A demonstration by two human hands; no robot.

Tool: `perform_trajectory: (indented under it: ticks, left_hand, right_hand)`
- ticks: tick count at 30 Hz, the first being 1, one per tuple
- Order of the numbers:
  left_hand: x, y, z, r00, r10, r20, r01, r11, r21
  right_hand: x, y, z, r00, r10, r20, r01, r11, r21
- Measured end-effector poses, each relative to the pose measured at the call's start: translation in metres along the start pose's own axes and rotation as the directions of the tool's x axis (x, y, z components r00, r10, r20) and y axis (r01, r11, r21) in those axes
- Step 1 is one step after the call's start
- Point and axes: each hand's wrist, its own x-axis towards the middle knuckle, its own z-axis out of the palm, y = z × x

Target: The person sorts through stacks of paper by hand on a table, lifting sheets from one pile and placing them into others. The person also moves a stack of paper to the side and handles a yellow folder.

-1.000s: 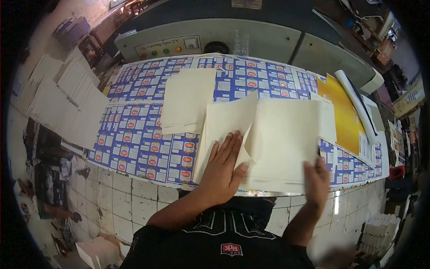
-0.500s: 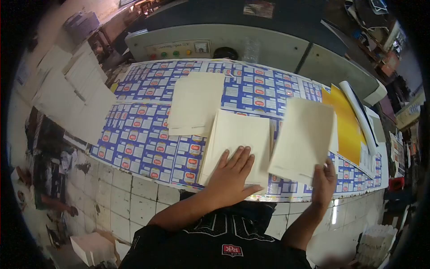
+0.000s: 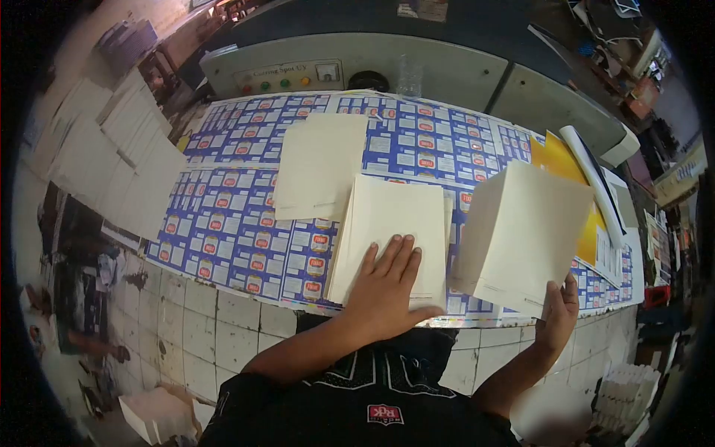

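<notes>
My left hand (image 3: 387, 287) lies with its fingers spread on the middle stack of cream paper (image 3: 395, 212). At the right, my right hand (image 3: 560, 305) pinches the lower right corner of a cream sheet (image 3: 540, 231), which is lifted and tilted. Beneath that sheet's left side, more cream paper (image 3: 480, 231) shows in shadow. Another cream stack (image 3: 320, 164) rests behind and left of the middle one. All of it is on a table covered with blue and white printed sheets (image 3: 238, 216).
A grey machine panel (image 3: 439, 67) with coloured buttons borders the table's far edge. Yellow sheets (image 3: 553, 160) and a white roll (image 3: 592, 179) lie at the right. Tall stacks of white paper (image 3: 112, 164) stand at the left. A black round object (image 3: 369, 80) is near the panel.
My right hand has moved right and slightly down, and the sheet in it has swung right, opening away from the paper below. My left hand stays on the middle stack.
</notes>
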Motion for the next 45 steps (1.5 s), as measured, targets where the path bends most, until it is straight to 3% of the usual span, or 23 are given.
perform_trajectory:
  ticks: [5, 8, 27, 30, 32, 36, 39, 40, 41, 42, 44, 45]
  left_hand:
    - [0.002, 0.001, 0.010, 0.999, -0.027, 0.025, 0.024, 0.996, 0.090]
    - [0.000, 0.000, 0.006, 1.000, -0.009, 0.019, 0.008, 1.000, 0.021]
    - [0.004, 0.001, 0.013, 1.000, 0.003, 0.005, -0.003, 0.995, 0.096]
    - [0.007, 0.018, 0.005, 0.998, -0.060, -0.004, 0.060, 0.995, 0.083]
    - [0.011, 0.020, 0.013, 0.996, 0.005, -0.088, 0.000, 0.999, 0.047]
    - [0.012, 0.016, 0.015, 1.000, 0.014, 0.021, -0.016, 0.991, 0.129]
    - [0.012, 0.013, 0.011, 0.999, 0.007, 0.034, -0.011, 0.995, 0.100]
    - [0.012, 0.012, 0.006, 0.999, -0.021, 0.042, 0.022, 1.000, -0.018]
    - [0.012, 0.011, 0.002, 0.997, -0.047, 0.056, 0.054, 0.989, -0.136]
    - [0.011, 0.010, -0.002, 0.998, -0.038, 0.058, 0.045, 0.990, -0.136]
    - [0.006, 0.006, -0.014, 0.994, -0.073, -0.076, 0.048, 0.954, -0.297]
    - [0.003, 0.007, -0.023, 0.994, -0.064, -0.086, 0.031, 0.941, -0.337]
  right_hand:
    - [-0.006, -0.007, -0.015, 0.999, -0.034, -0.027, 0.034, 0.999, -0.003]
    - [-0.010, -0.008, -0.022, 0.999, -0.031, -0.026, 0.032, 0.999, 0.017]
    - [-0.014, -0.014, -0.018, 0.999, -0.020, -0.032, 0.019, 1.000, -0.018]
    - [-0.010, -0.006, -0.025, 1.000, 0.000, 0.019, 0.001, 1.000, -0.012]
    - [-0.011, -0.005, -0.022, 1.000, 0.000, 0.022, 0.001, 1.000, -0.019]
    - [-0.012, 0.000, -0.030, 1.000, -0.004, 0.008, 0.004, 1.000, -0.018]
    - [-0.014, -0.007, -0.027, 0.999, 0.032, 0.000, -0.032, 0.999, 0.019]
    - [-0.015, -0.005, -0.023, 1.000, 0.029, -0.006, -0.029, 0.999, 0.020]
    - [-0.016, 0.000, -0.018, 0.998, 0.052, 0.026, -0.053, 0.998, 0.026]
    - [-0.018, 0.002, -0.009, 0.995, 0.075, 0.059, -0.076, 0.997, 0.030]
    - [-0.023, 0.007, 0.025, 0.972, 0.067, 0.227, -0.062, 0.998, -0.030]
    - [-0.025, 0.011, 0.045, 0.952, 0.128, 0.277, -0.126, 0.992, -0.023]
